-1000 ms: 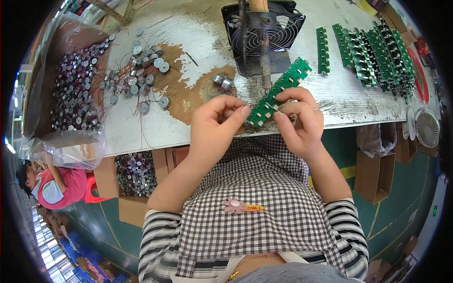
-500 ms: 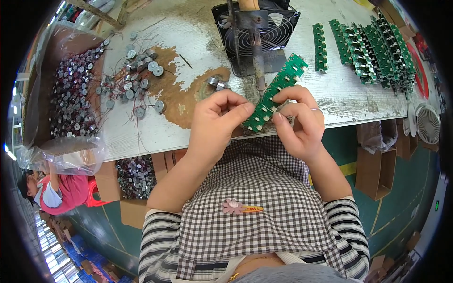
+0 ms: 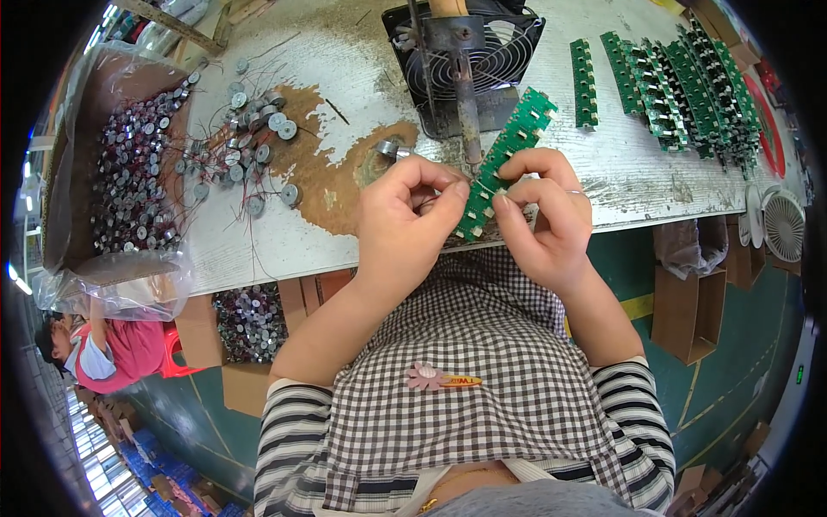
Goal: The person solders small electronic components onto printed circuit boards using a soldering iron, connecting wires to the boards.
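A green circuit board strip (image 3: 510, 142) is held slantwise over the table's front edge by my right hand (image 3: 551, 215), its thumb and fingers closed on the strip's right side. My left hand (image 3: 413, 211) pinches thumb and forefinger together at the strip's left side; what lies between the fingertips is too small to make out. Just beyond the left knuckles lie small round silver motors (image 3: 392, 148). The strip passes close by the lower tip of an upright metal rod (image 3: 466, 103), which stands in front of a black fan (image 3: 508, 52).
Loose motors with thin wires (image 3: 237, 164) spread over the left of the table (image 3: 327, 258), beside a plastic-lined carton (image 3: 73, 129) full of them. Several green board strips (image 3: 689, 95) lie at the far right, near a small white fan (image 3: 782, 224). Another person (image 3: 108, 345) sits at lower left.
The board strip has shifted slightly left and up in my right hand. My left hand has moved a little right, its fingertips closer to the strip. The head view has tilted slightly.
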A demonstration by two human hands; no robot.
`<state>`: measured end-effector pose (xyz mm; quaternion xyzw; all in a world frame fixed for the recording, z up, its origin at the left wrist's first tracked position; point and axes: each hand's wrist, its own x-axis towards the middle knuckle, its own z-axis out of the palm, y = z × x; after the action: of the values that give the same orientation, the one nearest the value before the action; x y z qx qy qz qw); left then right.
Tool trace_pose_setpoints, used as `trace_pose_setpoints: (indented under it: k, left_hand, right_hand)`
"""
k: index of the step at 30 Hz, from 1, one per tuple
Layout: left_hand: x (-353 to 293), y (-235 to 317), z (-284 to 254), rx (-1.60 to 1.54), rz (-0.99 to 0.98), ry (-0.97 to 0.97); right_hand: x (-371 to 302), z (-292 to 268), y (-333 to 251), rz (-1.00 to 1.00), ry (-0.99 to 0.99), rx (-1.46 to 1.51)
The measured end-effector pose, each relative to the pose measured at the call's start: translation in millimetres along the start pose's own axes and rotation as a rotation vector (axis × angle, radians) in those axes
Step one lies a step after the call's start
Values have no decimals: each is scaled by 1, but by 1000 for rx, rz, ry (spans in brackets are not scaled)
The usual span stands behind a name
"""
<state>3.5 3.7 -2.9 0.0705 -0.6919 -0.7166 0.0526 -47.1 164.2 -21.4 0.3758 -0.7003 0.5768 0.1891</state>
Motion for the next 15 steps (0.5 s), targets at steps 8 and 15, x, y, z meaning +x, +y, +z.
trace_pose_setpoints:
  k: [8, 15]
  left_hand:
    - [0, 0, 5, 22, 59, 51]
    - [-4, 0, 2, 121, 21, -13]
  right_hand:
    - [1, -1, -1, 7, -4, -33]
    - [-6, -2, 1, -11, -5, -5]
